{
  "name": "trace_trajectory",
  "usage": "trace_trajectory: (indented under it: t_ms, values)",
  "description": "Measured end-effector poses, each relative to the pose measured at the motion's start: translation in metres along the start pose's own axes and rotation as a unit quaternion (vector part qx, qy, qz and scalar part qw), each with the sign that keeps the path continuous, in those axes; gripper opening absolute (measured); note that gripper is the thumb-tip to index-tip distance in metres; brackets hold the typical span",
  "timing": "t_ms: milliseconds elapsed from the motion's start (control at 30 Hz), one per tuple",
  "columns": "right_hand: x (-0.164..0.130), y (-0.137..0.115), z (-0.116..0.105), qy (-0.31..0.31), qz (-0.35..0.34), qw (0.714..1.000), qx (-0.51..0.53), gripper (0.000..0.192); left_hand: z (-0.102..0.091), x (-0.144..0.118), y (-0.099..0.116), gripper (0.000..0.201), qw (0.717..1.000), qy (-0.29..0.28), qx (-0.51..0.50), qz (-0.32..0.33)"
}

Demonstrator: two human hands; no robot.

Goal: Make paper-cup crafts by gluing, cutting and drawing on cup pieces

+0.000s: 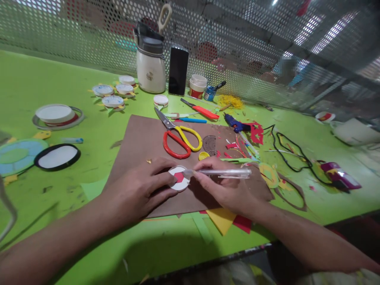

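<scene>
A small round white disc [175, 186] with a red hexagon [179, 177] at its middle lies on the brown sheet [136, 138]. The fingers of my left hand [148, 184] hold the disc from its left side. My right hand [218, 186] pinches a clear-barrelled pen [228, 173], whose tip meets the disc near the hexagon's right edge. Just beyond my hands are scissors [181, 145] with one red and one yellow handle, lying open. A yellow cap [204, 156] and a dark protractor [209, 145] sit beside them.
Turtle-like discs [113, 102] stand at the back left. Behind are a white flask [151, 71], a phone [178, 71] and a red-handled cutter [205, 112]. A glue gun [236, 122] with a looping black cord [292, 146] and paper scraps lie rightward.
</scene>
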State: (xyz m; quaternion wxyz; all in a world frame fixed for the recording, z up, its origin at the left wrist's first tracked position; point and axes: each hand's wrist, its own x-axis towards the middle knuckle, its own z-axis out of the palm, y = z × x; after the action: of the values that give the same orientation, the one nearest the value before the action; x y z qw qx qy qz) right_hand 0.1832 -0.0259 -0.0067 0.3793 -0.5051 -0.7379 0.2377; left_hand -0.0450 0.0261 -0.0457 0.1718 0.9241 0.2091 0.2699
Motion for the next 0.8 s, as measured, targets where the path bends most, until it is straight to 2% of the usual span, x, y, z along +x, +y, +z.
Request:
trace_trajectory:
  t_ms: [467,800]
  values:
    - [-0.004,0.011,0.006,0.018,-0.03,0.999,-0.007,0.004,0.0,0.001,0.0,0.018,1.0,0.001,-0.004,0.001]
    - [0.0,-0.007,-0.006,-0.018,0.0,0.996,-0.091,0.008,-0.001,0.001,0.001,0.018,1.0,0.007,-0.003,0.003]
